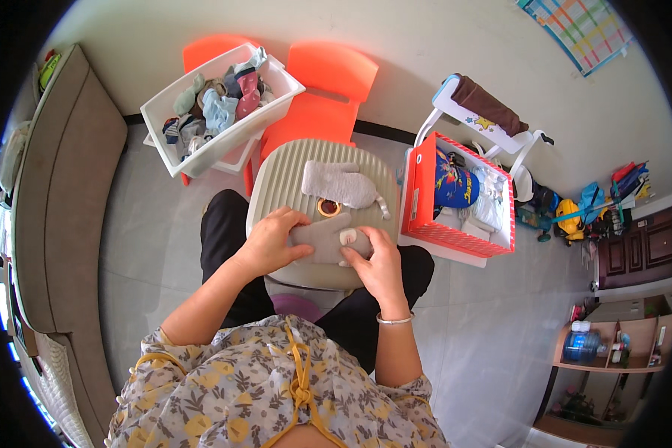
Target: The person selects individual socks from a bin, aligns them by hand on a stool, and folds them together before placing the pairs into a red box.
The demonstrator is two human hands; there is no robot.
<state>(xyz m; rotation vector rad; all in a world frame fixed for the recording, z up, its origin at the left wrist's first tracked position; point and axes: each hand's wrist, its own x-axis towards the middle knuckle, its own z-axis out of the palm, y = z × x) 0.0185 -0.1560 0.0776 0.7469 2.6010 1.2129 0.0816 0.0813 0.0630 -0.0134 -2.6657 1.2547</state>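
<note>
A grey knitted mitten (320, 238) with a pale round patch lies across the near part of a ribbed beige stool top (277, 185). My left hand (274, 238) grips its cuff end between thumb and fingers. At the other end, my right hand (378, 260) pinches the rounded tip. Just beyond it rests a second grey fuzzy mitten (341, 182), flat, with a striped cord trailing to the right. Between the two mittens, a round dark-red emblem with a gold rim (329, 208) shows on the stool top.
A white plastic bin (171, 151) of socks and small clothes stands on orange chairs (330, 67) at the far left. Right of the stool is a red box (420, 215) holding folded items and a blue printed cloth item (453, 182). A grey sofa (67, 196) borders the left side.
</note>
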